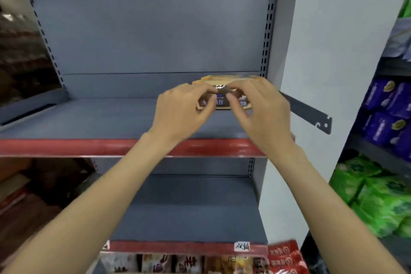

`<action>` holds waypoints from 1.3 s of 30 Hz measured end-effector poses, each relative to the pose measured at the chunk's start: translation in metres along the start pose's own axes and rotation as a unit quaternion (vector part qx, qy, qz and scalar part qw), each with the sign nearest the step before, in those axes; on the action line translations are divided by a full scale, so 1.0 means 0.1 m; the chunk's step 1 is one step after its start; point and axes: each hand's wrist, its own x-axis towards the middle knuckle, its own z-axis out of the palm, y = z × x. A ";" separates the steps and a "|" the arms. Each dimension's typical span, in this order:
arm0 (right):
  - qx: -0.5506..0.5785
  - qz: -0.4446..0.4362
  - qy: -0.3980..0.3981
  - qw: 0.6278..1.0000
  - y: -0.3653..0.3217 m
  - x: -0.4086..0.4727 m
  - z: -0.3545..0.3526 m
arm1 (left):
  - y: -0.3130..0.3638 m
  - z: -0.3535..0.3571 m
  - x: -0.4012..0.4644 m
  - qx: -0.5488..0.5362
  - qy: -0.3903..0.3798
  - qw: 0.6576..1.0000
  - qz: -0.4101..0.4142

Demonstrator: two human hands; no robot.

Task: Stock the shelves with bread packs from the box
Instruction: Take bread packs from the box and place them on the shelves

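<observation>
Red price rail (186, 248) right at the bottom edge, with a small white label (242, 246) stuck on it, and under it a row of snack packets (155, 262) crammed together, plus glossy red bags (285, 258) poking out at the lower right corner. Above that rail, a bare grey lower shelf (189, 207). Both forearms stretch up and forward from the bottom of the view. Next comes a second red rail fronting the grey middle shelf (89, 122), and that is where the action is. The left hand (180, 113) and the right hand (260, 115) are close together, fingers curled in, both pinching the top edge of a bread pack (219, 101). The pack stands on the middle shelf toward its right end, near the slotted upright (268, 29), orange edges and a dark printed front with white characters showing between the fingers. Whether it rests fully on the shelf I can't tell, the hands cover its base. Off to the right, past a pale wall panel (322, 51), another rack holds purple packets (387, 113) above green packets (378, 196). Far left, blurred brown goods (20, 55).
</observation>
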 end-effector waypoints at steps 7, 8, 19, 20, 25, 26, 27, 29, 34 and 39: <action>0.104 0.072 -0.042 0.991 -0.96 -1.37 -0.45 | 0.30 -0.60 -1.58 -0.131 -0.051 0.985 -0.098; 0.122 0.086 -0.092 0.985 -1.07 -1.59 -0.49 | 0.30 -0.67 -1.82 -0.131 -0.104 0.977 -0.132; 0.176 0.281 -0.658 0.676 -2.11 -3.82 -0.65 | -0.01 -1.31 -4.57 -0.056 -0.545 0.733 -0.403; 0.162 0.304 -0.676 0.651 -2.19 -3.98 -0.64 | -0.02 -1.31 -4.83 -0.058 -0.559 0.709 -0.427; 0.099 0.327 -0.723 0.600 -2.62 -4.48 -0.49 | -0.01 -1.22 -5.68 -0.112 -0.607 0.645 -0.451; 0.088 0.332 -0.727 0.595 -2.70 -4.53 -0.46 | -0.01 -1.17 -5.76 -0.134 -0.610 0.645 -0.439; 0.073 0.331 -0.732 0.591 -2.78 -4.58 -0.43 | -0.01 -1.11 -5.83 -0.154 -0.617 0.648 -0.420; 0.040 0.319 -0.747 0.582 -2.89 -4.69 -0.41 | -0.03 -0.97 -5.94 -0.181 -0.635 0.650 -0.375; 0.014 0.292 -0.779 0.555 -3.01 -4.91 -0.42 | -0.06 -0.64 -6.12 -0.162 -0.726 0.616 -0.258; -0.019 0.264 -0.757 0.597 -2.93 -4.87 -0.20 | -0.07 -0.49 -6.27 -0.149 -0.771 0.585 -0.204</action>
